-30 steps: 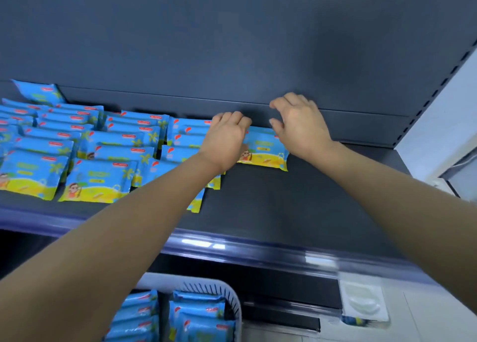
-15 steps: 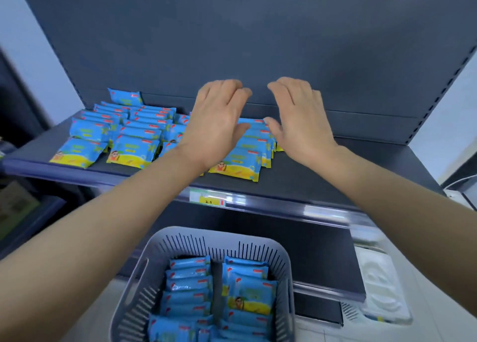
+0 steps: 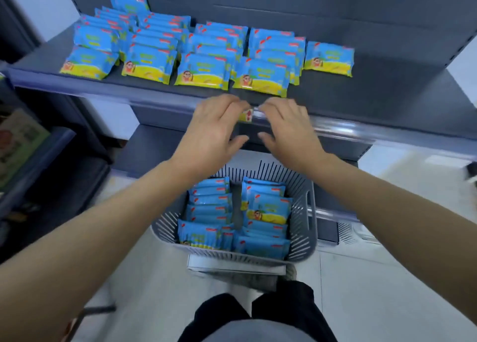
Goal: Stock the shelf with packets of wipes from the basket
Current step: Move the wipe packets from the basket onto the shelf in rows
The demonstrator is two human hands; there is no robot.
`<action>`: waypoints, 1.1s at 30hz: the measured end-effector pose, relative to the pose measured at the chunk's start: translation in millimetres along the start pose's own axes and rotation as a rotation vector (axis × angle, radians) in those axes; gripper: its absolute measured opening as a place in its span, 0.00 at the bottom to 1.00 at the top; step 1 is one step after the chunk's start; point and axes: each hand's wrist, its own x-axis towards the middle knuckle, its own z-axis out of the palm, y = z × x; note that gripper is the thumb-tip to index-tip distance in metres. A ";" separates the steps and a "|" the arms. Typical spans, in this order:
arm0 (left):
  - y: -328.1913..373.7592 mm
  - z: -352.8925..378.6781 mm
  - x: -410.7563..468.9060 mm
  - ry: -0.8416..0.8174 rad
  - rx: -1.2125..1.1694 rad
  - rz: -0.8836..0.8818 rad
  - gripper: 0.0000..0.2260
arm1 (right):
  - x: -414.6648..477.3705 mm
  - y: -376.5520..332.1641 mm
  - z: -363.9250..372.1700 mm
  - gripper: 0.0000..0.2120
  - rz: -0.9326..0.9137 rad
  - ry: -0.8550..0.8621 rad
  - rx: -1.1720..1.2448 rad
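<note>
Shelf [image 3: 387, 93] holds five packet rows [image 3: 204, 70]; left hand [image 3: 214, 135], right hand [image 3: 286, 132] empty, fingers [image 3: 225, 108] loose.

- Packets of wipes [image 3: 202, 71] on the shelf [image 3: 387, 91]: red tag and green lettering on each wrapper, too blurred to read.
- Same packets in the basket [image 3: 299, 228]: identical print, illegible.
- Shelf-edge label [image 3: 247, 115]: illegible.

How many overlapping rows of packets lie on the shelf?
4 rows, side by side from the left; a single packet lies right of them. Some may be hidden.
</note>
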 end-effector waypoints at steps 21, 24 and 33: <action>-86.7 160.9 -145.6 -1.320 0.043 -0.323 0.20 | -82.6 16.8 196.9 0.15 0.238 -1.080 -0.244; -86.6 166.2 -147.5 -1.408 0.160 -0.212 0.17 | -73.8 15.0 186.5 0.13 0.254 -1.101 -0.173; -67.6 141.0 -113.6 -1.381 0.019 -0.237 0.11 | -27.3 8.5 97.4 0.16 0.204 -0.813 0.065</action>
